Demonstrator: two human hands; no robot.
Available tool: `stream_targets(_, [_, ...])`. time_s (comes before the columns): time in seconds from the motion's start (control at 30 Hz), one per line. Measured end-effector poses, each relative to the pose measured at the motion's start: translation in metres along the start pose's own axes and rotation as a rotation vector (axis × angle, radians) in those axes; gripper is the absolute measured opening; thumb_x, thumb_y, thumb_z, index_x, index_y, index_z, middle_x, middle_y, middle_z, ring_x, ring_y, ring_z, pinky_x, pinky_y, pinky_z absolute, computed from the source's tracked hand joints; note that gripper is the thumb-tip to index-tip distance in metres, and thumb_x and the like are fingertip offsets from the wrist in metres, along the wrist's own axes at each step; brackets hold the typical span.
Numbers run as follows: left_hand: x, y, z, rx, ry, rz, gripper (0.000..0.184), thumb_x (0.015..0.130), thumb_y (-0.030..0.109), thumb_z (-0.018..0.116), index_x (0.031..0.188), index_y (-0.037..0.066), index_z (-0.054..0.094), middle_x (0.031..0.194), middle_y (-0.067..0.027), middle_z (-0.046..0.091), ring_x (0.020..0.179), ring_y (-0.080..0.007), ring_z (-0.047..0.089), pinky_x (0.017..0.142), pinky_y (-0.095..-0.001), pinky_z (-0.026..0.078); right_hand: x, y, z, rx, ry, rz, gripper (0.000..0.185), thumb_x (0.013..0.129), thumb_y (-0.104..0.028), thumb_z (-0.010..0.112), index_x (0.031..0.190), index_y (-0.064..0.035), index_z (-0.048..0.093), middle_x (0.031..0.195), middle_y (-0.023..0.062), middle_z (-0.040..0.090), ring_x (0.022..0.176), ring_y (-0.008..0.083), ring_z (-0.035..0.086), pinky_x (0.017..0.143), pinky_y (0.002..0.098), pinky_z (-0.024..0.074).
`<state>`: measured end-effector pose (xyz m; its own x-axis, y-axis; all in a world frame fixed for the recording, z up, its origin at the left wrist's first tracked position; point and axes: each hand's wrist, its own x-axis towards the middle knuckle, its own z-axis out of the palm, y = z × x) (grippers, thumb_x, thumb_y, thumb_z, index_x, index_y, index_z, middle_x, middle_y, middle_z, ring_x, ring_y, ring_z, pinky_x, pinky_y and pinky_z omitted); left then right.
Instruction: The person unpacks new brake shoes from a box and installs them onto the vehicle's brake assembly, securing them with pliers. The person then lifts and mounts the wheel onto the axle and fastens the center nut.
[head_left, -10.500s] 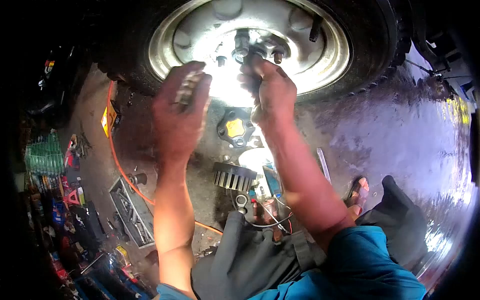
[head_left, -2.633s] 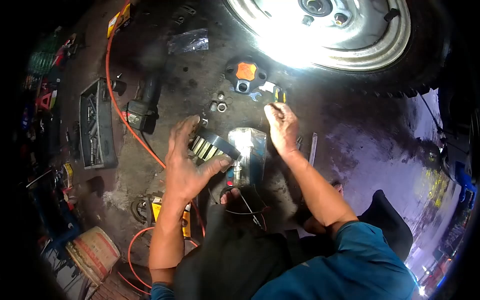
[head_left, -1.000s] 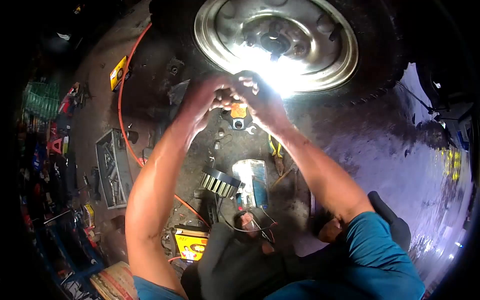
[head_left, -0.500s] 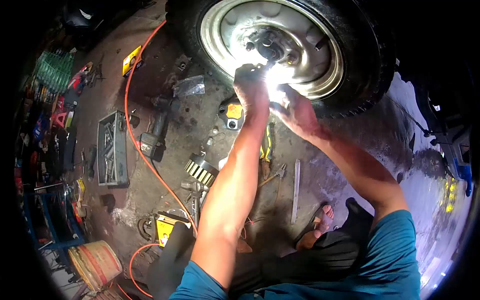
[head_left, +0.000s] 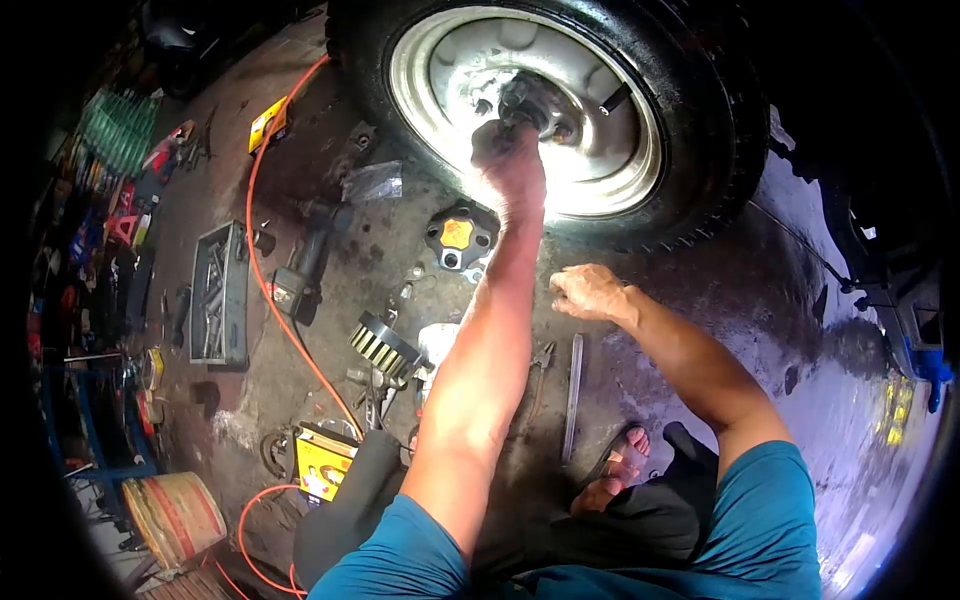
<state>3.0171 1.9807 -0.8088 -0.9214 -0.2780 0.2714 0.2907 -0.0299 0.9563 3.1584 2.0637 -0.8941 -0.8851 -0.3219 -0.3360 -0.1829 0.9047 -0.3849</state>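
Observation:
My left hand is up at the hub of a wheel with a silver steel rim and black tyre. Its fingers are curled against the dark hub centre, and what they grip is hidden by the hand and glare. My right hand hangs over the floor below the tyre, fingers bent together, their contents too small to make out. Left of my left forearm lie a black hub cap with an orange centre and a black ring-shaped part with pale ribs.
An orange hose curves across the floor on the left. Beside it are a grey metal tray of tools, a power tool and a yellow box. A metal bar lies near my sandalled foot.
My right hand has left the hub and come down toward the floor. My left hand stays at the hub, reaching slightly further over it. The view has shifted a little.

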Motion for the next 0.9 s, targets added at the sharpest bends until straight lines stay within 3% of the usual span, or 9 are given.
stream_targets(0.23, [-0.007,0.009,-0.003,0.240,-0.059,0.283,0.038,0.075,-0.009,0.059,0.112,0.000,0.054,0.110,-0.0157,0.051,0.103,-0.0255,0.055,0.083,-0.0348,0.050,0.008,-0.003,-0.012,0.026,0.012,0.049,0.031,0.081,-0.026,0.066,0.102,-0.0038,0.065,0.098,0.0153,0.066,0.099,0.0342,0.062,0.087,0.0432,0.0475])
stream_targets(0.43, [-0.004,-0.024,-0.007,-0.174,-0.146,0.089,0.034,0.077,-0.007,0.063,0.109,-0.001,0.052,0.104,-0.0110,0.048,0.090,-0.0190,0.053,0.081,-0.0330,0.049,0.014,-0.009,-0.008,0.043,-0.017,0.025,0.029,0.081,-0.027,0.066,0.099,-0.0037,0.064,0.095,0.0163,0.066,0.097,0.0333,0.062,0.085,0.0440,0.0474])
stream_targets(0.6, [-0.009,0.012,0.001,-0.037,-0.004,0.182,0.034,0.073,-0.011,0.060,0.104,0.000,0.052,0.104,-0.0111,0.048,0.091,-0.0199,0.053,0.079,-0.0299,0.045,0.026,-0.003,0.005,0.029,0.012,-0.052,0.029,0.081,-0.029,0.066,0.097,-0.0049,0.062,0.095,0.0156,0.066,0.095,0.0340,0.062,0.083,0.0445,0.0476])
stream_targets(0.63, [-0.008,0.011,-0.001,0.135,-0.006,0.282,0.040,0.070,-0.013,0.059,0.107,0.002,0.053,0.107,-0.0119,0.047,0.095,-0.0216,0.052,0.084,-0.0306,0.045,0.028,-0.003,0.005,0.015,0.012,-0.057,0.029,0.081,-0.029,0.066,0.097,-0.0050,0.062,0.095,0.0152,0.067,0.095,0.0339,0.062,0.083,0.0445,0.0475])
stream_targets(0.73, [-0.016,0.011,-0.001,0.066,-0.024,0.294,0.046,0.069,-0.013,0.060,0.112,0.003,0.053,0.110,-0.0120,0.046,0.098,-0.0216,0.051,0.088,-0.0324,0.044,0.029,-0.018,-0.008,0.037,-0.081,0.027,0.029,0.082,-0.028,0.066,0.100,-0.0052,0.063,0.097,0.0154,0.067,0.098,0.0337,0.062,0.084,0.0442,0.0475])
stream_targets(0.77, [-0.018,0.014,-0.004,-0.042,-0.022,0.226,0.047,0.072,-0.010,0.064,0.115,0.002,0.051,0.114,-0.0120,0.044,0.097,-0.0198,0.051,0.084,-0.0315,0.046,0.027,-0.021,-0.012,0.056,-0.071,0.022,0.030,0.082,-0.029,0.065,0.101,-0.0054,0.064,0.098,0.0157,0.067,0.098,0.0337,0.062,0.084,0.0442,0.0476])
stream_targets(0.8, [-0.023,0.034,-0.007,-0.192,0.064,-0.026,0.040,0.076,-0.005,0.066,0.112,-0.001,0.050,0.106,-0.0116,0.048,0.090,-0.0174,0.052,0.077,-0.0284,0.048,0.025,-0.023,-0.014,0.076,-0.061,0.016,0.031,0.083,-0.029,0.065,0.102,-0.0055,0.064,0.099,0.0160,0.067,0.099,0.0337,0.062,0.084,0.0442,0.0477])
stream_targets(0.83, [-0.016,0.018,-0.009,-0.156,-0.044,-0.123,0.037,0.078,0.000,0.067,0.111,-0.002,0.050,0.100,-0.0109,0.050,0.085,-0.0164,0.052,0.074,-0.0271,0.047,0.025,-0.025,-0.014,0.096,-0.052,0.010,0.032,0.083,-0.029,0.065,0.104,-0.0056,0.064,0.100,0.0162,0.067,0.099,0.0337,0.062,0.084,0.0441,0.0477])
stream_targets(0.9, [-0.012,0.018,-0.011,-0.533,-0.077,-0.456,0.035,0.080,0.012,0.070,0.105,-0.002,0.049,0.083,-0.0083,0.053,0.075,-0.0157,0.053,0.070,-0.0268,0.046,0.034,-0.023,-0.006,0.016,-0.095,0.010,0.033,0.084,-0.031,0.063,0.105,-0.0059,0.065,0.101,0.0167,0.067,0.099,0.0338,0.063,0.084,0.0441,0.0482])
